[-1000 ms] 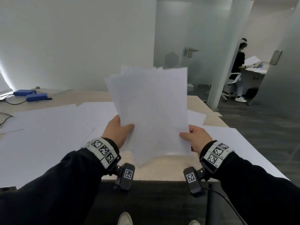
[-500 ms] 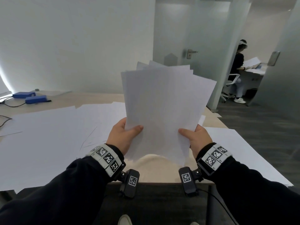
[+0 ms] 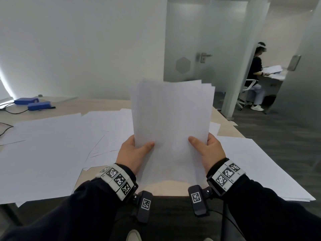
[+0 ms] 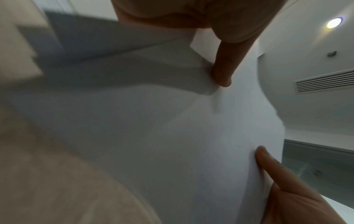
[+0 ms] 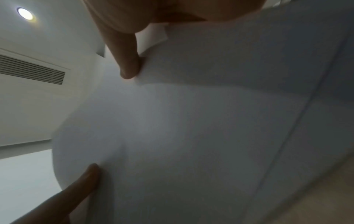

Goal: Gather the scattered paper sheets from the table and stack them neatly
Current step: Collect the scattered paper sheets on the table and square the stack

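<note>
Here both hands (image 3: 133, 157) grip the sheaf (image 3: 172, 122) upright, long axis vertical.

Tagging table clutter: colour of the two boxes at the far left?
Blue, both boxes; clearest in the head view.

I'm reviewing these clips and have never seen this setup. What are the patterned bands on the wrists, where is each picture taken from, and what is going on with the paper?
No machine here: a person works bare-handed. The big picture comes from a head camera looking down; the other two come from wrist cameras looking along each hand. The checkered wristbands look like tracking markers. The left hand and right hand hold a bundle of sheets upright by its side edges, thumbs in front, above the table. Its top edges are slightly uneven. More loose sheets lie on the table, with two blue boxes far left.
</note>
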A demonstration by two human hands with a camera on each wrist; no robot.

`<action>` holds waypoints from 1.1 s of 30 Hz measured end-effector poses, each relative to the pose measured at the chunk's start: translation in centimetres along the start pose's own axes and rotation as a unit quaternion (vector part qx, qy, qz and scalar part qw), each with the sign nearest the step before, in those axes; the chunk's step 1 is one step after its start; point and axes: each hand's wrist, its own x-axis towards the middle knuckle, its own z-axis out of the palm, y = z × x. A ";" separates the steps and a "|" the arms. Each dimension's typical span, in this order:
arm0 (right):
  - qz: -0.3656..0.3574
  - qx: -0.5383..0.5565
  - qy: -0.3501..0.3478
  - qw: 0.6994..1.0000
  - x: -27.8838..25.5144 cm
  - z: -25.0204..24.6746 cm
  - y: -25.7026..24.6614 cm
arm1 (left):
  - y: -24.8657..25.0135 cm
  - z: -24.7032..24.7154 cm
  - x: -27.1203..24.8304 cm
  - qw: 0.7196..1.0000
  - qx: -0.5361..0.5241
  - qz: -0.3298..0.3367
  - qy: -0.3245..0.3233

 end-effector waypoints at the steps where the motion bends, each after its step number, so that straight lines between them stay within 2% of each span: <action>1: -0.008 -0.008 0.007 1.000 0.2 0.0 -0.3 | 0.2 0.1 0.1 1.000 0.000 0.010 0.006; 6: -0.033 -0.003 0.006 0.999 0.3 0.1 -1.9 | 1.4 0.2 0.2 0.998 -0.031 0.046 0.021; 13: 0.049 -0.008 -0.006 0.999 -3.2 -0.6 2.1 | -1.6 0.5 -2.1 0.999 -0.019 -0.043 -0.017; 15: 0.049 -0.021 -0.015 0.998 -3.7 -0.7 2.7 | -2.0 0.9 -2.7 0.997 -0.015 -0.067 -0.036; 22: 0.058 -0.115 -0.005 0.992 -3.5 -1.6 2.5 | -2.1 2.2 -2.9 0.995 0.032 -0.080 -0.048; 28: 0.046 -0.184 0.000 0.982 -3.6 -6.1 1.0 | -1.6 5.7 -3.1 0.990 0.032 -0.116 -0.073; 33: 0.026 -0.184 0.075 0.980 -3.4 -12.1 0.3 | -0.7 11.0 -3.1 0.983 0.074 -0.095 -0.139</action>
